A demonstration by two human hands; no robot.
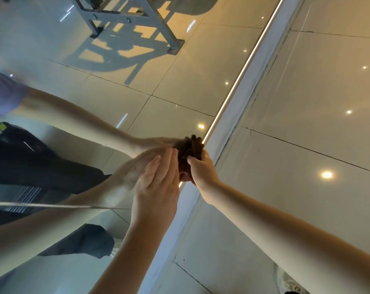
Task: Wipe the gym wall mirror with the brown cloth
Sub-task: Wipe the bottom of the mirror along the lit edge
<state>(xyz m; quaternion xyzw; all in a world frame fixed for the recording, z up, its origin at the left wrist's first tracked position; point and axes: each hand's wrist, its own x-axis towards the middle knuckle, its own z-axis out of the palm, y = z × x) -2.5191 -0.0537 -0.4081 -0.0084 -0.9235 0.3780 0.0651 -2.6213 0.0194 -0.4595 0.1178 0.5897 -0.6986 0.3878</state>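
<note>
The wall mirror fills the left half of the view, tilted, and meets the tiled floor along a pale base strip. My right hand is shut on the bunched brown cloth and presses it against the glass at the mirror's bottom edge. Just left of it, my left hand lies flat on the glass with its fingers straight and together, fingertips touching the cloth. Both arms and the cloth are doubled as reflections in the mirror.
A lit strip and pale base trim run along the mirror's foot. Glossy beige floor tiles lie to the right. The mirror reflects a grey metal gym frame and dark trousers.
</note>
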